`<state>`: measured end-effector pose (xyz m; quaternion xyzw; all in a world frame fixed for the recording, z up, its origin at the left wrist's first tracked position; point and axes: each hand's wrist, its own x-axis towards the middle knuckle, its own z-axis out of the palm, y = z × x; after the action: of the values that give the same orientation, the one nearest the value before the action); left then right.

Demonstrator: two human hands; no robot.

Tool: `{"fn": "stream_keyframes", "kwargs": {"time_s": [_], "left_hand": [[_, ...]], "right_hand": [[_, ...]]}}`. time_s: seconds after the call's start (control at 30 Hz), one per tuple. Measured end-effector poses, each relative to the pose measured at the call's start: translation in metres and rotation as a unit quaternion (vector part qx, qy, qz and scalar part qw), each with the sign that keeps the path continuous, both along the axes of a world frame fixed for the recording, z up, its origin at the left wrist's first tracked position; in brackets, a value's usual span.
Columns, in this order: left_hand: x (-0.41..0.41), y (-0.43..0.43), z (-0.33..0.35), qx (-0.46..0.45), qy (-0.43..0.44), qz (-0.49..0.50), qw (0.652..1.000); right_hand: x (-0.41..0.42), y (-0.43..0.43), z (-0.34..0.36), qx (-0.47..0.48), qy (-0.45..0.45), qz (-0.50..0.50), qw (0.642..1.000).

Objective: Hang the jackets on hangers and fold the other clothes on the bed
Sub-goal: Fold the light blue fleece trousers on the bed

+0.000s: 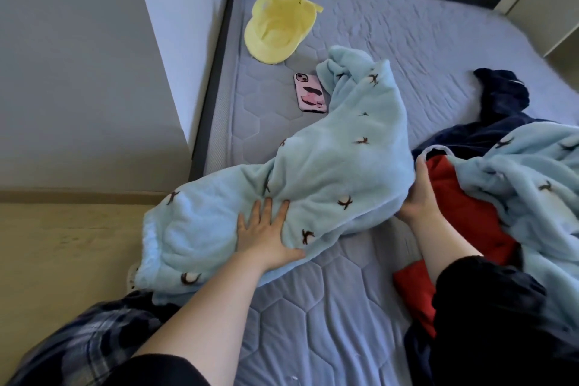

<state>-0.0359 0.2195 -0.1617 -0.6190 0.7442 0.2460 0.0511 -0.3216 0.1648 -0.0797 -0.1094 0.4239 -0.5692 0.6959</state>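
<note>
Your left hand [266, 235] lies flat with fingers spread, pressing the light-blue fleece garment [332, 160]. Your right hand [418, 197] pinches its right edge, thumb outside, fingers hidden under the fabric. The garment lies on the bed [329, 323]. Its long axis runs from the overhanging near-left end toward the far middle. Both hands are on the near half, and the right looks closer to the far end.

Yellow cap [275, 29] near pink phone [310, 93], apart.
</note>
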Motion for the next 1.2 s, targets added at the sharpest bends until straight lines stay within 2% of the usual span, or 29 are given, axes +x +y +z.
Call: {"fn": "stream_keyframes", "kwargs": {"time_s": [0.07,0.17,0.23,0.3,0.33,0.4,0.47,0.5,0.53,0.57,0.6,0.63,0.67,0.7,0.73,0.77,0.83,0.87,0.9,1.0,1.03,1.07,1.1,1.13,1.17,1.2], "left_hand": [[0.000,0.000,0.000,0.003,0.005,-0.001,1.000],[0.001,-0.001,0.000,0.009,0.010,-0.002,1.000],[0.002,-0.003,-0.001,0.013,0.024,0.004,1.000],[0.003,-0.003,0.001,0.019,0.052,0.010,0.998],[0.005,-0.004,0.003,0.029,0.070,0.013,0.997],[0.010,-0.008,0.011,0.065,0.112,0.016,0.991],[0.017,-0.015,0.024,0.119,0.216,0.049,0.968],[0.021,-0.019,0.032,0.166,0.333,0.108,0.922],[0.025,-0.021,0.040,0.210,0.467,0.184,0.839],[0.029,-0.021,0.046,0.233,0.582,0.260,0.735],[0.034,-0.022,0.052,0.230,0.656,0.334,0.636],[0.039,-0.023,0.053,0.220,0.694,0.390,0.564],[0.043,-0.023,0.054,0.209,0.710,0.429,0.518],[0.045,-0.023,0.055,0.197,0.715,0.447,0.499],[0.045,-0.021,0.057,0.188,0.716,0.452,0.498],[0.043,-0.020,0.058,0.178,0.708,0.451,0.513],[0.037,-0.019,0.059,0.179,0.673,0.437,0.569],[0.034,-0.017,0.059,0.188,0.650,0.425,0.601],[0.032,-0.016,0.058,0.196,0.632,0.413,0.625],[0.032,-0.017,0.055,0.199,0.619,0.403,0.644],[0.032,-0.017,0.054,0.194,0.621,0.396,0.648],[0.029,-0.018,0.053,0.180,0.616,0.384,0.664],[0.027,-0.018,0.052,0.156,0.590,0.361,0.705],[0.024,-0.018,0.051,0.124,0.551,0.329,0.757],[0.020,-0.017,0.050,0.093,0.506,0.293,0.806],[0.016,-0.016,0.047,0.071,0.457,0.255,0.849]], "right_hand": [[0.002,-0.007,0.003,0.052,0.063,0.014,0.997],[0.007,-0.023,0.020,0.109,0.123,-0.034,0.986],[0.011,-0.041,0.038,0.089,0.168,-0.088,0.978],[0.020,-0.057,0.056,0.065,0.258,-0.123,0.956],[0.027,-0.063,0.063,0.066,0.331,-0.140,0.931],[0.051,-0.064,0.072,0.001,0.521,-0.146,0.841],[0.085,-0.046,0.069,-0.156,0.694,-0.046,0.702],[0.100,-0.029,0.062,-0.246,0.746,0.028,0.618],[0.110,-0.015,0.053,-0.337,0.772,0.112,0.527],[0.115,-0.001,0.042,-0.405,0.778,0.205,0.434],[0.117,0.009,0.031,-0.436,0.773,0.306,0.345],[0.117,0.017,0.025,-0.424,0.767,0.396,0.274],[0.114,0.021,0.021,-0.388,0.769,0.450,0.237],[0.113,0.024,0.021,-0.349,0.774,0.468,0.244],[0.113,0.024,0.026,-0.318,0.782,0.458,0.277],[0.114,0.023,0.032,-0.286,0.789,0.434,0.327],[0.117,0.014,0.047,-0.198,0.795,0.377,0.432],[0.121,0.008,0.052,-0.154,0.802,0.350,0.458],[0.126,0.001,0.056,-0.117,0.811,0.330,0.469],[0.152,-0.022,0.058,-0.058,0.828,0.298,0.471],[0.162,-0.030,0.058,-0.062,0.836,0.303,0.454],[0.170,-0.037,0.056,-0.078,0.847,0.319,0.418],[0.176,-0.044,0.054,-0.095,0.854,0.345,0.377],[0.182,-0.049,0.053,-0.097,0.853,0.368,0.357],[0.184,-0.055,0.053,-0.083,0.849,0.383,0.355],[0.185,-0.061,0.053,-0.069,0.840,0.385,0.375]]}}
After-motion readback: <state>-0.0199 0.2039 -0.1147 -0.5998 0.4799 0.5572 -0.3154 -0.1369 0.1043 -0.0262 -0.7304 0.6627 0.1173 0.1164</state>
